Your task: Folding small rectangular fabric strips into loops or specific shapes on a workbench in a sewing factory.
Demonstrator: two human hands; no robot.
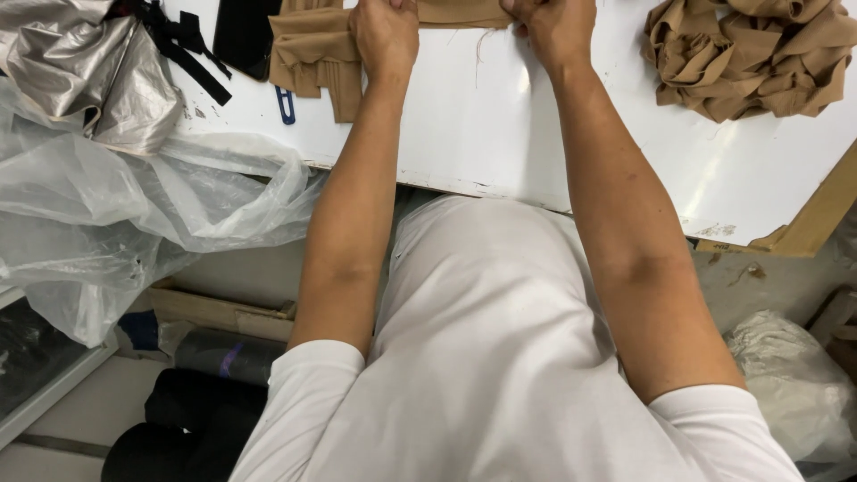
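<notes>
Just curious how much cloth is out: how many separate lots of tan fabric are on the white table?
2: the flat tan piece under both hands at the table's far edge, and a crumpled tan heap at right. More may lie beyond view.

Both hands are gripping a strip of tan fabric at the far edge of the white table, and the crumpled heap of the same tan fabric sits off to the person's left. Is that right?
Not quite. The head view shows the left hand and right hand on the tan fabric strip on the white table, but the crumpled tan heap lies to the person's right, not left.

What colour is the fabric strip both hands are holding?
Tan fabric strip, seen in the head view.
</notes>
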